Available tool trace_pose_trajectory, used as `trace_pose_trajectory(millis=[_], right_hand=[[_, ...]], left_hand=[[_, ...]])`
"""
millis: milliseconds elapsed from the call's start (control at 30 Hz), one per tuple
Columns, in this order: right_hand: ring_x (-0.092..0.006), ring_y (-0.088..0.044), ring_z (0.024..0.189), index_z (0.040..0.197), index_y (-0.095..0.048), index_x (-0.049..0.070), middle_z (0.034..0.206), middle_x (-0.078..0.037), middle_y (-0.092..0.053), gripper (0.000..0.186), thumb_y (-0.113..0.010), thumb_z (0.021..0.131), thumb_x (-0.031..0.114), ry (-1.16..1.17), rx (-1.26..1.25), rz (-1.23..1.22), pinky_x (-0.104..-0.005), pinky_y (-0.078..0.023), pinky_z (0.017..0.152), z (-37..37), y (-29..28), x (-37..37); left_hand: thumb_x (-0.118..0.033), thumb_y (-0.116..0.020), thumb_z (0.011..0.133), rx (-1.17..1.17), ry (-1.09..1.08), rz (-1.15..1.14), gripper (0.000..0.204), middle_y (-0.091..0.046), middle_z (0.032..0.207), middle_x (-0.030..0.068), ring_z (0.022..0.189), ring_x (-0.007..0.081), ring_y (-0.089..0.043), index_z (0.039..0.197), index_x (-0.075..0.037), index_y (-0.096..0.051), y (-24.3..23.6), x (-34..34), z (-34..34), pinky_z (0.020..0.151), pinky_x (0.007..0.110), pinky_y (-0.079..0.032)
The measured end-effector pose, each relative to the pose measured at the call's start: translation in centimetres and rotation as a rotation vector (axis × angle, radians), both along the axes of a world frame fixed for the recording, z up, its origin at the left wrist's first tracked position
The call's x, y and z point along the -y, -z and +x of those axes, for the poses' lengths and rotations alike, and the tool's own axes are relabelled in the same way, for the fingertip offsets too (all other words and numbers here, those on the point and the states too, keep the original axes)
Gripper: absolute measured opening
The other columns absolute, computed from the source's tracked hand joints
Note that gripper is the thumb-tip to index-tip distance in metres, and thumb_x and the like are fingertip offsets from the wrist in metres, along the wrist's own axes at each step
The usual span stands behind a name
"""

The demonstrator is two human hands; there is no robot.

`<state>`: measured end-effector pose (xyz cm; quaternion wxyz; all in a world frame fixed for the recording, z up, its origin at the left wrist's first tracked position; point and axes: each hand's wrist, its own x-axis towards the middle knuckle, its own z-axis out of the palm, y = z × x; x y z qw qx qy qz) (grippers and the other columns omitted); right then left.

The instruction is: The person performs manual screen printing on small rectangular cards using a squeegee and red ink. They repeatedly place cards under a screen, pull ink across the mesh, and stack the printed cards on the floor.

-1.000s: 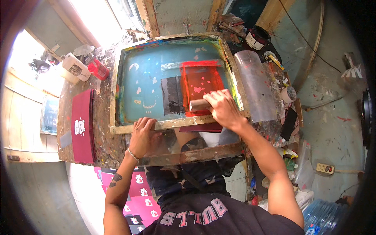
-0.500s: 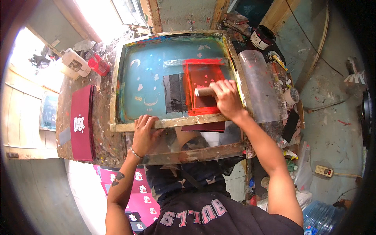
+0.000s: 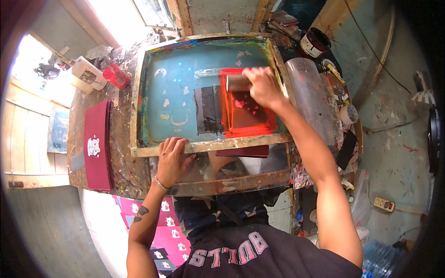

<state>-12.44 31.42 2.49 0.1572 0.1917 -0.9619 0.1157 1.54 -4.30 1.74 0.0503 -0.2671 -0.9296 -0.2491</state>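
Note:
A wooden-framed printing screen [image 3: 174,109] with blue-green mesh lies over the worktable. My right hand [image 3: 265,87] is closed around a squeegee [image 3: 237,83] with a pale end, resting near the far side of a red-inked patch [image 3: 248,121] on the mesh. Small pink shapes show within the red. My left hand [image 3: 171,160] grips the near edge of the frame, fingers over the wood and thumb below. Dark tape [image 3: 208,110] covers the mesh left of the red. Under the frame's near edge, a maroon sheet [image 3: 245,151] sticks out.
Maroon pieces with a white bear print [image 3: 98,146] are stacked at left. Behind them stand a red container [image 3: 116,76] and white bottles [image 3: 88,73]. Right of the screen lies a clear plastic roll [image 3: 308,99], with an ink tub [image 3: 314,42] beyond. Printed pink sheets [image 3: 171,231] sit below.
My right hand has pushed the squeegee away from me, from the middle of the red patch to its far side, uncovering the pink shapes. My left hand stays on the frame.

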Motion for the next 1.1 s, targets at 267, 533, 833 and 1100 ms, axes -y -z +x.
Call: trace_pose_trajectory(millis=[267, 533, 833, 1100], right_hand=[[-0.0323, -0.061, 0.091, 0.104, -0.064, 0.004, 0.089, -0.014, -0.064, 0.022, -0.053, 0.085, 0.001, -0.024, -0.056, -0.058, -0.0457, -0.045, 0.088, 14.5, -1.4, 2.5], [-0.0391, -0.061, 0.098, 0.118, -0.065, -0.001, 0.104, -0.018, -0.061, 0.052, -0.066, 0.084, 0.039, -0.029, -0.385, 0.018, -0.0523, -0.046, 0.093, 13.5, -9.0, 2.2], [-0.0421, -0.069, 0.080, 0.074, -0.069, -0.001, 0.078, -0.028, -0.068, 0.069, -0.055, 0.091, 0.065, 0.168, -0.382, -0.092, -0.0485, -0.051, 0.073, 1.9, -26.1, 3.0], [-0.0391, -0.068, 0.078, 0.082, -0.067, -0.005, 0.078, -0.026, -0.067, 0.069, -0.053, 0.093, 0.062, 0.136, -0.383, -0.083, -0.0450, -0.050, 0.078, 0.5, -27.6, 3.1]], left_hand=[[-0.032, -0.083, 0.079, -0.055, -0.034, -0.054, 0.044, -0.062, 0.101, 0.0091, 0.101, 0.0300, -0.057, 0.109, -0.005, -0.068, 0.4, -0.4, -0.4, 0.091, 0.041, -0.042], [-0.021, -0.089, 0.075, 0.256, -0.142, 0.065, 0.043, -0.068, 0.100, 0.0090, 0.093, 0.0188, -0.066, 0.110, -0.004, -0.072, -12.8, -0.1, -4.4, 0.078, 0.037, -0.053], [-0.033, -0.078, 0.085, -0.240, 0.169, 0.153, 0.051, -0.051, 0.139, 0.0162, 0.130, 0.0364, -0.045, 0.127, -0.007, -0.065, -6.0, -9.0, -2.5, 0.110, 0.051, -0.034], [-0.048, -0.072, 0.089, 0.057, 0.091, -0.190, 0.065, -0.032, 0.164, 0.0188, 0.154, 0.0412, -0.022, 0.144, -0.017, -0.058, 2.4, -2.1, 6.9, 0.124, 0.061, -0.013]])
